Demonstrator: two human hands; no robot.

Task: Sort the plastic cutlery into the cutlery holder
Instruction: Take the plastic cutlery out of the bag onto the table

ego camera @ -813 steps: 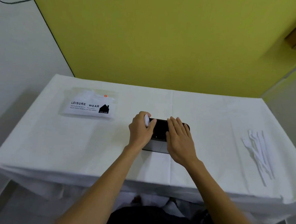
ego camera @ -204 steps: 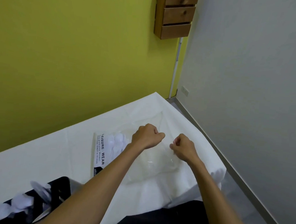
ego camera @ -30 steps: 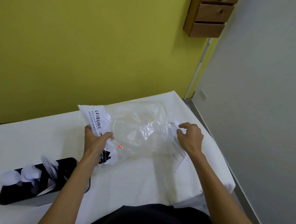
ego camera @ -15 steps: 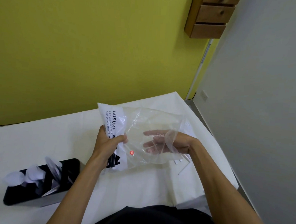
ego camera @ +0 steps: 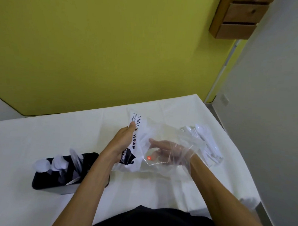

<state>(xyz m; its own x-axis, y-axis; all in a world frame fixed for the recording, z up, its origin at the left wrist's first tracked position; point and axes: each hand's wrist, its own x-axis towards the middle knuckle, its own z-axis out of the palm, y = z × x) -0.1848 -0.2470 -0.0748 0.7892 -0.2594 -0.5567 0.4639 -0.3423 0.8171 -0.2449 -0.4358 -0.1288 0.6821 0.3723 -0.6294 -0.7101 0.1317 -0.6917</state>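
Plastic bag [ego camera: 162,144] gripped by left hand [ego camera: 121,142]; right hand [ego camera: 168,152] inserted inside, fingers spread, nothing held. Forks [ego camera: 203,141] at 3 o'clock, holder [ego camera: 54,182] at 8.

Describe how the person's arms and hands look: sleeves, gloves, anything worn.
Both forearms are bare to the frame's edge; no sleeves, watch or bracelet show. The left hand is ungloved, no rings visible. The right hand shows only through clear plastic; no glove apparent. Dark clothing covers the torso.
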